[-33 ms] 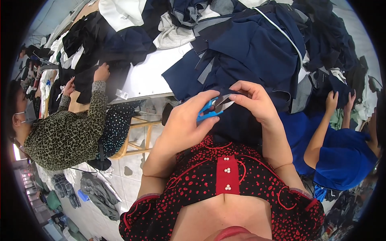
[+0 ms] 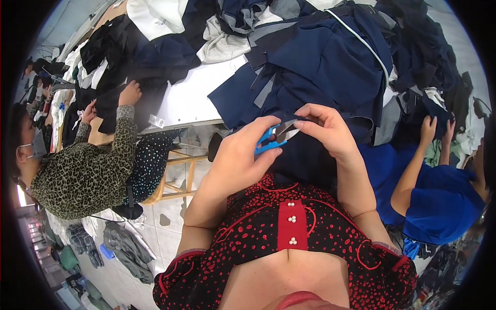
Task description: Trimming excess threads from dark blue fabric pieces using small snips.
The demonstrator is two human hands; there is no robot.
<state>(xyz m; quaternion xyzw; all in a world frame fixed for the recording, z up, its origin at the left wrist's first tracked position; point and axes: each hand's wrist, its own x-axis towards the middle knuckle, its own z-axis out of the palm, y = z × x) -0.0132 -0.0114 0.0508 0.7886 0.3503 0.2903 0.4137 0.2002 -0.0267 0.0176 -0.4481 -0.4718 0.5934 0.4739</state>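
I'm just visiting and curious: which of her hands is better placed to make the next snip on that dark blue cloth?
Probably the left hand: it already holds the blue thread snips, blades pointing at the navy cloth. The right hand pinches the cloth at the blade tips, so it steadies rather than cuts.

We grip blue thread snips (image 2: 271, 138) in our left hand (image 2: 243, 155), while our right hand (image 2: 328, 129) pinches dark navy fabric (image 2: 330, 72) at the blades, over the white table (image 2: 191, 101).

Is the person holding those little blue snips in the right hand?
No, the blue snips sit in the left hand; the right hand pinches navy fabric.
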